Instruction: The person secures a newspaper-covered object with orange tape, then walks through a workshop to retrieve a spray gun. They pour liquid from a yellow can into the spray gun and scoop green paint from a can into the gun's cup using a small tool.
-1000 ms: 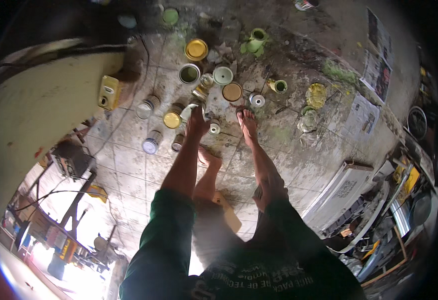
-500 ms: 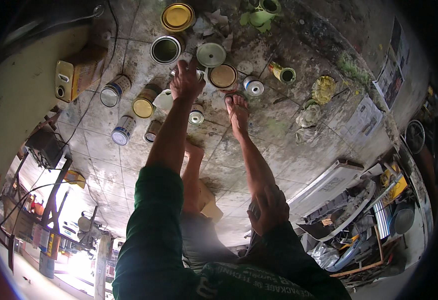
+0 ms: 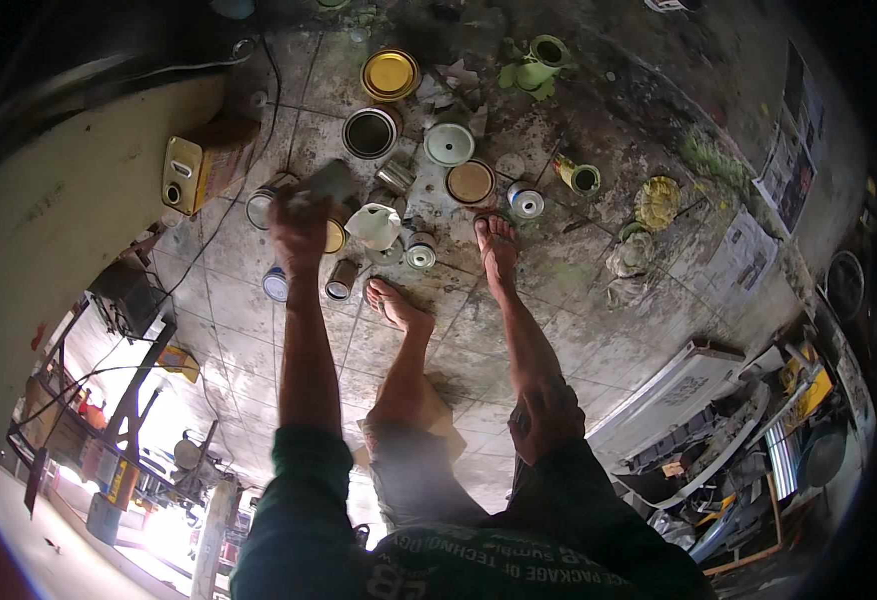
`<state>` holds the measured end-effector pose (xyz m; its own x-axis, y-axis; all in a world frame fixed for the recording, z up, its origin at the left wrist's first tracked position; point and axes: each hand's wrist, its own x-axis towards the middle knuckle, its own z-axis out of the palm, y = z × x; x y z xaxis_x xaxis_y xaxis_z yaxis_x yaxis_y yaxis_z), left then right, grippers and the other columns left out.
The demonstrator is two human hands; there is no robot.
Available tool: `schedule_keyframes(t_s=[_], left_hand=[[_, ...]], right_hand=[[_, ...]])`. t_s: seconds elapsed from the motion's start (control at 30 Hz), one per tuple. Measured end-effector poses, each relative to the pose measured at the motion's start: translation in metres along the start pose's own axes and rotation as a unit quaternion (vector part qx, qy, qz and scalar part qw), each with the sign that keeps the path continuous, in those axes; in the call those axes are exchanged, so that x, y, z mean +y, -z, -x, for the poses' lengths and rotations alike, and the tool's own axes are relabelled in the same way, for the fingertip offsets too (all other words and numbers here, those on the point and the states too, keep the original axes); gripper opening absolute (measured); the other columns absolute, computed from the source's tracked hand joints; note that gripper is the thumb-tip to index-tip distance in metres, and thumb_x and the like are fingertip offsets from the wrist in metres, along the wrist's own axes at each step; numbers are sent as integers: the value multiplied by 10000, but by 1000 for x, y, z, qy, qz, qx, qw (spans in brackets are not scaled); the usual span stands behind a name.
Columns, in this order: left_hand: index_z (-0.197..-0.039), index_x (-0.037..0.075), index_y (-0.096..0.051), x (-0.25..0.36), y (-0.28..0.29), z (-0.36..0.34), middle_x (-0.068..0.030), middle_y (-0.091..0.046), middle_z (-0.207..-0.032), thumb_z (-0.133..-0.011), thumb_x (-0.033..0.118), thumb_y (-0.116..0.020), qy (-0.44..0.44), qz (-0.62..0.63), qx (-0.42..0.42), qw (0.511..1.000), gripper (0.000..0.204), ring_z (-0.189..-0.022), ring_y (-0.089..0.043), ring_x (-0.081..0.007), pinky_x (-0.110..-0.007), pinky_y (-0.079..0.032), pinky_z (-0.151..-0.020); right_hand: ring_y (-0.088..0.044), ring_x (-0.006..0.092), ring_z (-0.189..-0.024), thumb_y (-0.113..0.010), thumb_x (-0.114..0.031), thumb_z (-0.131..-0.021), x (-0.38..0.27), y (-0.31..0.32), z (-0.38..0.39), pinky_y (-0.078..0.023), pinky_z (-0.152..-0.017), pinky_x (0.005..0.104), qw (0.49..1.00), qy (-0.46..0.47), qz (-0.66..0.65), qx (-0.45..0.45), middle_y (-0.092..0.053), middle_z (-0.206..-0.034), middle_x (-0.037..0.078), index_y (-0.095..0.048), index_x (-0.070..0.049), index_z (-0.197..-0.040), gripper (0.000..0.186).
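Raised over the cans on the left, my left hand (image 3: 299,232) is closed on a grey-green thing (image 3: 327,184) too blurred to name. Beneath it, partly hidden, are a white-lidded can (image 3: 260,209) and a gold-lidded can (image 3: 336,237). To its right a pale, paint-coated container (image 3: 374,227) sits beside a bare silver can (image 3: 396,176). My right hand (image 3: 547,418) lies over my right knee, fingers apart, holding nothing. Beyond the hands stand an open round paint can (image 3: 372,132), a pale green lid (image 3: 449,145) and a tan round lid (image 3: 471,181).
A gold-lidded tin (image 3: 391,75) stands at the back, and a rectangular metal can (image 3: 204,170) by the left wall. Right of my foot are a small white can (image 3: 526,201), a yellow tin (image 3: 578,175) and a yellow crumpled lump (image 3: 656,203). A cable (image 3: 274,90) crosses the floor.
My left hand has moved left and nearer from the silver can, now with a blurred thing in it. The view has shifted, so my left foot shows. My right hand stays on the knee.
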<state>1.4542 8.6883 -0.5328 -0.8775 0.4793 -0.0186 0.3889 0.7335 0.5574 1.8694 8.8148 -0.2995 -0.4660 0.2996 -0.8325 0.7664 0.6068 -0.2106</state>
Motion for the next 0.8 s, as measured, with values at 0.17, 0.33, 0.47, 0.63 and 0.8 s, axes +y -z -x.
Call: schedule_keyframes(t_s=[0.17, 0.33, 0.47, 0.63, 0.8], left_hand=[[-1129, 22, -628, -50, -12, -6, -211, -669, -1030, -737, 287, -847, 36, 41, -74, 996, 521, -942, -648, -423, -489, -529, -798], [-1183, 38, -569, -71, -59, -13, -239, -616, -1124, -733, 372, -795, 142, -131, -56, 980, 604, -1064, -598, -444, -544, -499, -882], [-1336, 50, -502, -83, -90, -18, -274, -556, -1295, -709, 430, -792, 223, -170, -191, 941, 788, -1207, -550, -432, -531, -472, -986], [-1494, 67, -396, -62, -108, -52, -254, -427, -1496, -736, 426, -806, 139, -182, -98, 968, 933, -1382, -402, -428, -511, -367, -1127], [-1575, 210, -263, 65, -144, -132, -218, -258, -1611, -669, 463, -876, -86, -174, -132, 972, 1123, -1414, -332, -478, -567, -330, -1149]], right_hand=[[-441, 488, -1269, -769, -409, -771, 8, 0, -5, -456, -957, 598, 1000, -16, 7, -24, -468, -1409, 207, -578, -104, -1337, 670], [-430, 482, -1290, -777, -405, -760, 12, 0, -3, -449, -981, 598, 1000, -16, -9, -20, -450, -1450, 201, -589, -96, -1325, 671], [-421, 479, -1293, -792, -397, -742, 3, 19, -7, -444, -973, 606, 1000, -11, 2, -22, -436, -1468, 181, -592, -114, -1321, 674], [-405, 485, -1299, -784, -405, -747, 2, 30, -12, -446, -964, 600, 999, -15, 11, -39, -437, -1458, 189, -579, -106, -1338, 693], [-402, 513, -1301, -766, -432, -752, 10, 25, -9, -444, -961, 606, 1000, -9, 0, -22, -418, -1424, 276, -573, -87, -1353, 719]])
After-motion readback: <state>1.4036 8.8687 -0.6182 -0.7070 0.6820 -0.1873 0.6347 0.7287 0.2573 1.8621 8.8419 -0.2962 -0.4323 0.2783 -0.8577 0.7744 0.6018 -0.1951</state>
